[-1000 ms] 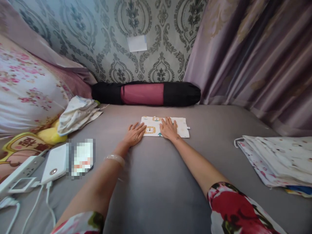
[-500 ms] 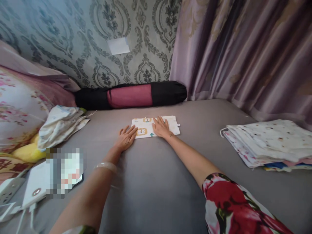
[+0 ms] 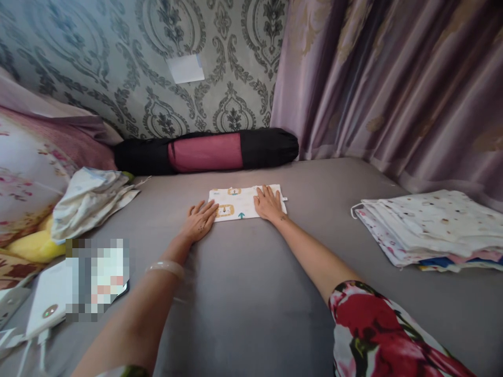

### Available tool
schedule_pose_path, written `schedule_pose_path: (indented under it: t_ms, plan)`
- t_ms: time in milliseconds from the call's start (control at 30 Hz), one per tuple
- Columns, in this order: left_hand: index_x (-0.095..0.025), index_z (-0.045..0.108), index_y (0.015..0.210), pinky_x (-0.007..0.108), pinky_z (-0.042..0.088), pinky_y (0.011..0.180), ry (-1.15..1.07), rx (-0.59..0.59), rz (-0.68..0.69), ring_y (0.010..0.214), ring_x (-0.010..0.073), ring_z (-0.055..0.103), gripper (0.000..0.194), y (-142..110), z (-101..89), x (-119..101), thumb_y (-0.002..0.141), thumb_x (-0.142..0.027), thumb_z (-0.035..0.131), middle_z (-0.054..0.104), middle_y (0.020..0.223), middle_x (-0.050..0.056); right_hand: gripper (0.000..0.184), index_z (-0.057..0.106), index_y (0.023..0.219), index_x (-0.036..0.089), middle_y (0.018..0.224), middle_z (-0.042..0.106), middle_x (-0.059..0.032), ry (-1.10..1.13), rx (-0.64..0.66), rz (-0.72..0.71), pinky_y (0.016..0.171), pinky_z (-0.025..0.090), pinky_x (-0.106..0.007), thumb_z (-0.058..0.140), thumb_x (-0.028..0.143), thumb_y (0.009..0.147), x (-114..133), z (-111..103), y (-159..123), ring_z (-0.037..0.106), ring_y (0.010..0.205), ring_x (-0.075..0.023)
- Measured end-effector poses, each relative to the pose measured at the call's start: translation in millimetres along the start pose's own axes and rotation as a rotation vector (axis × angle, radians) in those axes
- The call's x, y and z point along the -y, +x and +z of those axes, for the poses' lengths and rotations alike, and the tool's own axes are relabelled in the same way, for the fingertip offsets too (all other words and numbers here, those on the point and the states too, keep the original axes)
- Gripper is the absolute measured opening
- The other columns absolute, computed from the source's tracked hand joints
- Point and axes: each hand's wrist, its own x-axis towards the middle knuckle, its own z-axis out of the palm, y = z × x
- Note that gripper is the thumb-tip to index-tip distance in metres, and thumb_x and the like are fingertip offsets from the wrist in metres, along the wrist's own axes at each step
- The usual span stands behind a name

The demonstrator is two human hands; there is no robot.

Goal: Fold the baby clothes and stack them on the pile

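Observation:
A white cloth (image 3: 247, 203) with a printed lion-like pattern and green arrow marks lies folded into a flat rectangle on the grey sheet (image 3: 243, 293). My left hand (image 3: 199, 220) rests at its left edge, fingers stretched out, the fingertips touching the cloth. On the right part of the cloth, my right hand (image 3: 269, 203) lies flat with its fingers spread. A small white tag (image 3: 285, 199) sticks out from the cloth's right edge. Neither hand grips anything.
To the right is a stack of folded cloths (image 3: 428, 225). A long black and pink bag (image 3: 208, 152) lies along the wall. At left are a crumpled cloth (image 3: 92, 196), a yellow cushion (image 3: 37, 247), a white power bank (image 3: 51, 296) with cables, and a partly pixelated phone-like object (image 3: 108, 277).
My right hand has slid to the right across the cloth, toward its right edge. My left hand stays at the left edge. The view has shifted slightly.

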Motion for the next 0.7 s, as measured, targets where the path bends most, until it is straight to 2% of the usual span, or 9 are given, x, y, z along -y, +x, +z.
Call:
schedule_pose_path:
  t_ms: [167,367,533,700]
  plan:
    - [-0.030,0.044,0.144,0.052,0.022,0.113,0.000,0.007,0.006,0.143,0.0291,0.028,0.054,0,1.7,2,0.098,-0.045,0.020,0.038,0.153,0.001,0.053,0.039,0.146,0.016,0.156,0.031,-0.0135,0.011,-0.007,-0.002,0.115,0.011,-0.053,0.027,0.037,0.099,1,-2,-1,0.023,0.143,-0.0271]
    - [-0.029,0.044,0.144,0.051,0.022,0.113,-0.007,0.025,0.005,0.143,0.0292,0.029,0.054,0,-2.5,0,0.098,-0.043,0.020,0.038,0.154,0.001,0.056,0.033,0.149,0.014,0.158,0.025,-0.0132,0.076,0.124,0.008,0.116,0.012,-0.053,0.023,0.039,0.100,-6,-11,5,0.019,0.145,-0.0274]
    - [-0.029,0.041,0.146,0.049,0.021,0.113,-0.028,0.035,0.002,0.142,0.0278,0.030,0.053,1,-4.3,-2,0.099,-0.042,0.021,0.038,0.154,0.001,0.060,0.031,0.149,0.008,0.158,0.024,-0.0171,0.030,0.060,0.065,0.116,0.011,-0.051,0.023,0.041,0.100,-21,-18,4,0.018,0.145,-0.0292]
    - [-0.027,0.042,0.144,0.045,0.024,0.110,-0.033,0.011,0.047,0.135,0.0251,0.039,0.051,4,-5.1,-3,0.099,-0.039,0.023,0.045,0.149,0.005,0.062,0.031,0.148,0.004,0.156,0.027,-0.0191,-0.020,0.068,0.083,0.115,0.017,-0.048,0.022,0.042,0.100,-31,-12,3,0.021,0.144,-0.0287]
